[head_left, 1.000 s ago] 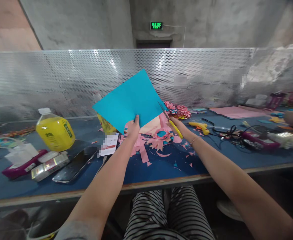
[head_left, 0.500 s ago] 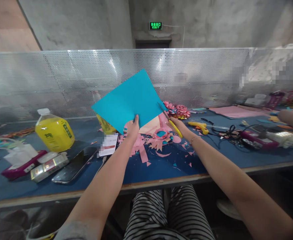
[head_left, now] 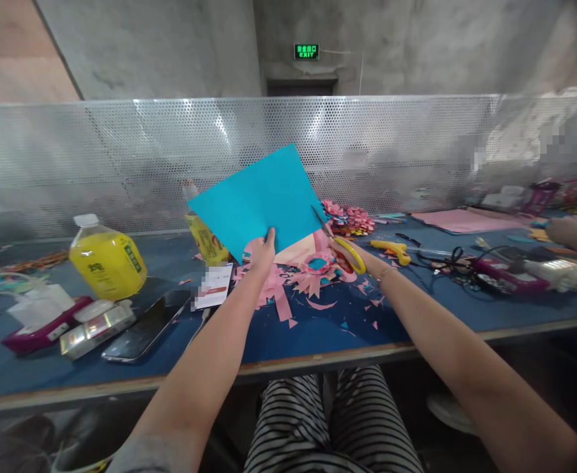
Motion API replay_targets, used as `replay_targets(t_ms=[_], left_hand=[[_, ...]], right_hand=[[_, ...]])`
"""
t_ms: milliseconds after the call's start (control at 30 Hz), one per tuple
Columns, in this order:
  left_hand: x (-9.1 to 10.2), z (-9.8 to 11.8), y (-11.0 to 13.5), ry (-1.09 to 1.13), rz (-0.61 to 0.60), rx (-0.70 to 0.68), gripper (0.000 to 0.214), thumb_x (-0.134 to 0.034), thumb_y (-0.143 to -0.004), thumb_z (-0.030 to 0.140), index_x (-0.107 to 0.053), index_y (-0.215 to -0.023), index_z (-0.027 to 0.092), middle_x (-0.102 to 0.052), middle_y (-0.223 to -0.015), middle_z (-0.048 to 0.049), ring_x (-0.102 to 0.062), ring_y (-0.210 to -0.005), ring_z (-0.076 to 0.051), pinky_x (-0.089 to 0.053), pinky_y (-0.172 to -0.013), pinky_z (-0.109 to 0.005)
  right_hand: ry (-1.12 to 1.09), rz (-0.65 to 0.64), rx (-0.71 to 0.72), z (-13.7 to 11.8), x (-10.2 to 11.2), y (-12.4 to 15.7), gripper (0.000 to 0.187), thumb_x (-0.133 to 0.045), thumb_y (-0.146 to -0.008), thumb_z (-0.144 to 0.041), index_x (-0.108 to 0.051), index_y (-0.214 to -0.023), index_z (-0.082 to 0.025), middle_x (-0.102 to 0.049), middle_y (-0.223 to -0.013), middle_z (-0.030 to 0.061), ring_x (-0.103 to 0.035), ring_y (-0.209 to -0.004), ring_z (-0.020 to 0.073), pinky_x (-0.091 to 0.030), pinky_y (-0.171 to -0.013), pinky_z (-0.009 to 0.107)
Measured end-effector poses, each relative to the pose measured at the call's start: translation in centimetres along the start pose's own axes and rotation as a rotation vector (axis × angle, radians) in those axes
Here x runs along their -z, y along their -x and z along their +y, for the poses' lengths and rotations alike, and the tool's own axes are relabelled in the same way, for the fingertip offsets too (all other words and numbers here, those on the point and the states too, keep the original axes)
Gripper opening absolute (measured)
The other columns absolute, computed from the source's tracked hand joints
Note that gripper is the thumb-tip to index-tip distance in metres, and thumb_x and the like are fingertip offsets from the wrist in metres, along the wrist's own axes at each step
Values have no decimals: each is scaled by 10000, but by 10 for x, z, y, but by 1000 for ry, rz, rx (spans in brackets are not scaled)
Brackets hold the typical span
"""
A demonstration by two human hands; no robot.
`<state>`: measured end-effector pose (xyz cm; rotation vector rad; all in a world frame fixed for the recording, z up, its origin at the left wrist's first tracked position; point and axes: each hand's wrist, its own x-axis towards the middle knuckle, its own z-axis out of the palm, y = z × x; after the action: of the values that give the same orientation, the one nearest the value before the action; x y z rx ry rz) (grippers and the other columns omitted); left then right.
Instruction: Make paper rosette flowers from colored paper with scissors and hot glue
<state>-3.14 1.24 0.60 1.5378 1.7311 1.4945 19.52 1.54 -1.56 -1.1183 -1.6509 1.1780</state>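
My left hand [head_left: 262, 251] grips the lower edge of a sheet of blue paper [head_left: 263, 197], its thumb on the near face. The sheet is held up and tilted above the table. My right hand [head_left: 350, 253] is closed round yellow-and-red-handled scissors [head_left: 351, 255]; some of its fingers are hidden behind the handles. The scissor blades point up and left at the sheet's right edge; whether they touch it I cannot tell. Below lie pink paper scraps [head_left: 282, 303] and a pink paper rosette [head_left: 316, 266] with a blue centre.
On the left stand a yellow bottle [head_left: 108, 259], a purple tissue pack [head_left: 46, 328], a box [head_left: 97, 328] and a phone [head_left: 143, 328]. To the right lie a yellow glue gun [head_left: 391, 251], cables, and pink paper sheets [head_left: 465, 220]. Another person's hand [head_left: 576, 233] shows far right.
The blue sheet has tilted a little, its top corner shifting right and down. The scissors have turned in my right hand, so both handle loops show more. The other person's hand has moved slightly.
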Motion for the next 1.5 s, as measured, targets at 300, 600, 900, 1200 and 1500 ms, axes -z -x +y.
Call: replay_targets(t_ms=[300,600,900,1200,1500], left_hand=[[-4,5,2,-56,-46,101,479,-427,-817,561,-276,-509,226,-221,-444,39,-275,-399,-119,-154,-467,-286],[-4,2,1,-6,-38,75,503,-489,-780,570,-269,-489,225,-222,-440,39,-242,-399,-109,-146,-484,-288],[-3,5,2,-9,-54,68,514,-487,-788,561,-245,-487,222,-193,-451,45,-202,-392,-94,-124,-485,-287],[-5,0,-1,29,-42,47,518,-497,-772,579,-241,-494,225,-192,-459,47,-203,-403,-96,-135,-489,-287],[-4,6,4,-11,-61,38,509,-460,-821,515,-240,-473,215,-210,-458,38,-220,-412,-95,-146,-487,-289]], right_hand=[[-70,-18,34,1,-1,-1,478,-510,-728,-657,-318,-643,-228,-346,-374,-97,-294,-242,57,-241,-234,194],[-93,49,-10,2,-5,-4,369,-488,-813,-529,-337,-673,-224,-359,-374,-89,-294,-245,67,-249,-236,194],[-154,167,-49,9,-7,-13,341,-398,-870,-485,-394,-675,-205,-370,-408,-62,-321,-291,68,-257,-273,183],[-74,191,27,8,-13,-11,279,-515,-823,-422,-380,-701,-210,-354,-427,-83,-313,-298,55,-282,-276,168],[-75,-1,-26,-4,-7,1,359,-363,-879,-512,-367,-678,-215,-353,-370,-77,-324,-239,82,-277,-246,205]])
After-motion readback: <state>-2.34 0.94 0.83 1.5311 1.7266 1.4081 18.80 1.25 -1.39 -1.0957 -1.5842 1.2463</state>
